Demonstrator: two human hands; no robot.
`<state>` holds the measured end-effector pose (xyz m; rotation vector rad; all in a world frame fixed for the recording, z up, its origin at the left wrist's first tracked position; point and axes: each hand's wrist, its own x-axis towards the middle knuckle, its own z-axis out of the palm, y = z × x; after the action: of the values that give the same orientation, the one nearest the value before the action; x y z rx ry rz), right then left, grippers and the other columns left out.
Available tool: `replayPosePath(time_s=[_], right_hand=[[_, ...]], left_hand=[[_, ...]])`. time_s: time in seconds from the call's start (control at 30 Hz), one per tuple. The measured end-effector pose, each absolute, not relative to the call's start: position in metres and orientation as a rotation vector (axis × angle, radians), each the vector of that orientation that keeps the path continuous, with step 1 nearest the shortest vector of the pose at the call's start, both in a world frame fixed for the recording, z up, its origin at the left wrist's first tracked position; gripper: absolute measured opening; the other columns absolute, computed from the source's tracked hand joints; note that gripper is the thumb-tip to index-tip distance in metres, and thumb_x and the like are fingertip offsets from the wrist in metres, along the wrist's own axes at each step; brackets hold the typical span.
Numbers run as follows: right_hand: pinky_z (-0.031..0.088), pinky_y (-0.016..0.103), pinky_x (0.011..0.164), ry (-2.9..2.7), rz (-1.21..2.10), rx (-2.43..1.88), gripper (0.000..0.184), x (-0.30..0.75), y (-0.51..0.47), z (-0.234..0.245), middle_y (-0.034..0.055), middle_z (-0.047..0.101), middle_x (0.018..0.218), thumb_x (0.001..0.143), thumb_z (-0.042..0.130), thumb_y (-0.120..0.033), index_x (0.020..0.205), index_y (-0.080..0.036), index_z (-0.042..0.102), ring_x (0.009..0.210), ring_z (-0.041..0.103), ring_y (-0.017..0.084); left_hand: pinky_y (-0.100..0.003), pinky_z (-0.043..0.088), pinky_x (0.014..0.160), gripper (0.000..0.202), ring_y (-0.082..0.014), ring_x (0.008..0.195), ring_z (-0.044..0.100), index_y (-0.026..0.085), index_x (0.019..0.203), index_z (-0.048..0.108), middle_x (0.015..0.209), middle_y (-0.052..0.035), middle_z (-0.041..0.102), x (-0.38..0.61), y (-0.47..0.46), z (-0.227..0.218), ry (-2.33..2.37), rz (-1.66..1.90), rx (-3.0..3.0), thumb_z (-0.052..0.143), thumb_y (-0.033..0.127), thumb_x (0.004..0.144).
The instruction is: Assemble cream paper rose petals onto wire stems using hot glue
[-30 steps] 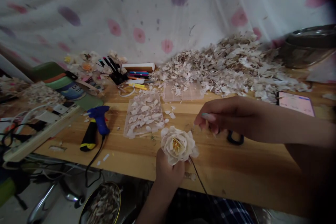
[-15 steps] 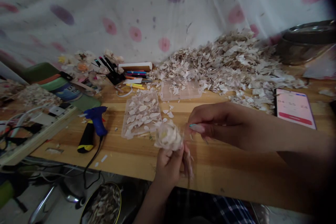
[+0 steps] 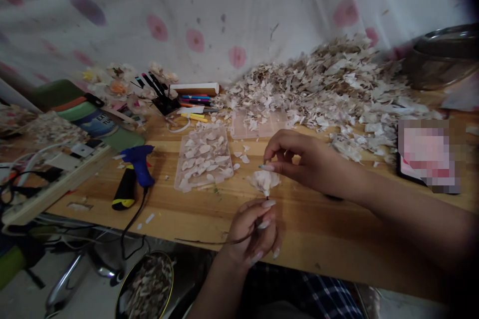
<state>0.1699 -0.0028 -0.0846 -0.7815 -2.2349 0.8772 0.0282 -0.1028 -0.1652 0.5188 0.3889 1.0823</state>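
Note:
My left hand (image 3: 254, 229) is closed on a thin dark wire stem that carries a cream flower (image 3: 264, 181) made of flakes, held upright over the wooden table (image 3: 329, 229) near its front edge. My right hand (image 3: 303, 159) reaches in from the right, with thumb and forefinger pinched at the top of the flower. A clear tray of pale petals (image 3: 204, 156) lies just left of the flower.
A blue glue gun (image 3: 135, 169) with a black cord lies to the left. A large heap of pale flakes (image 3: 329, 84) fills the back right, with a second clear tray (image 3: 258, 124), pens (image 3: 194, 100), a phone (image 3: 426, 157) and a metal bowl (image 3: 445, 60). A pan of scraps (image 3: 147, 286) sits below the table.
The flower has turned from facing me to upright and edge-on. My left hand shifted down to the wire stem, and my right hand moved left onto the flower's top.

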Motion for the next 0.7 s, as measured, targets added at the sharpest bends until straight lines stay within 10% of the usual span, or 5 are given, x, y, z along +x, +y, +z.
replayPosePath(time_s=[0.7], right_hand=[[0.043,0.023,0.067,-2.439,0.678,-0.571,0.006,0.1711,-0.0067,-0.0874,0.0036,0.056,0.086,0.084,0.062,-0.019,0.085,-0.014,0.063,0.074,0.053,0.011]], left_hand=[[-0.017,0.037,0.037,0.034,-0.0054,0.020,0.016,0.018,0.054,0.044,0.024,0.0076,0.028,0.0261,-0.0981,-0.1596,0.420,1.001,0.451,0.037,0.022,0.087]])
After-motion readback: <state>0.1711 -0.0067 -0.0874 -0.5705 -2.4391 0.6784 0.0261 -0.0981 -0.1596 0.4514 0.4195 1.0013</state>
